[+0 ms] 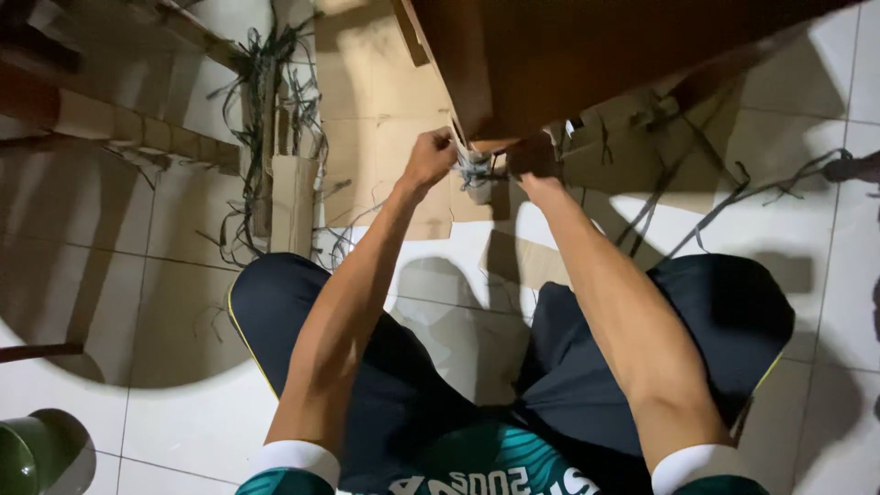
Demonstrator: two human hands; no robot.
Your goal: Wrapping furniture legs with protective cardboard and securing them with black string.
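Note:
I sit on a white tiled floor with my knees apart, both arms stretched forward. My left hand [429,158] is closed on a pale strap or band [474,169] at the lower corner of a big brown cardboard box [550,55]. My right hand [532,158] grips the same corner from the other side, partly in shadow. The strap's bundle sits between the two hands. What the right fingers pinch is hard to see.
Flattened cardboard sheets [376,101] lie on the floor under the box. Loose dark strapping [261,82] tangles at the left and more strands [733,197] trail at the right. A folded cardboard strip [119,128] lies far left. A green round container [23,454] stands bottom left.

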